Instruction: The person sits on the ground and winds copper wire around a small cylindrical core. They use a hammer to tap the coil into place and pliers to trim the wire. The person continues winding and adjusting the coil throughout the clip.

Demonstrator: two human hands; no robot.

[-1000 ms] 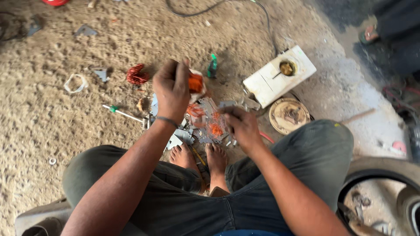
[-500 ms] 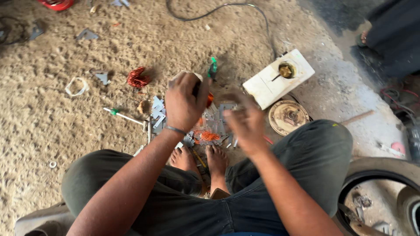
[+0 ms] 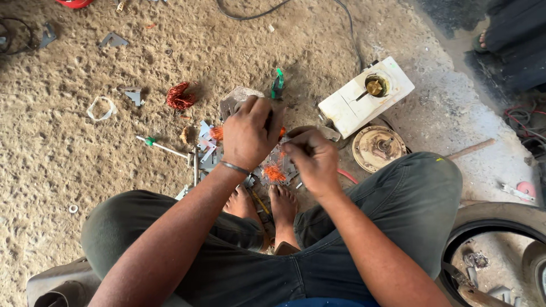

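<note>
Left hand (image 3: 247,133) is closed over a dark tool handle (image 3: 268,120), held above a small motor part wound with orange copper wire (image 3: 274,170). Right hand (image 3: 311,156) is pinched shut just beside it; what is gripped cannot be told. The part is set on the sandy ground (image 3: 68,170), just ahead of bare feet (image 3: 282,204). A white casing (image 3: 364,96) and round metal plate (image 3: 378,148) are seen to the right, a red wire bundle (image 3: 179,95) to the left.
</note>
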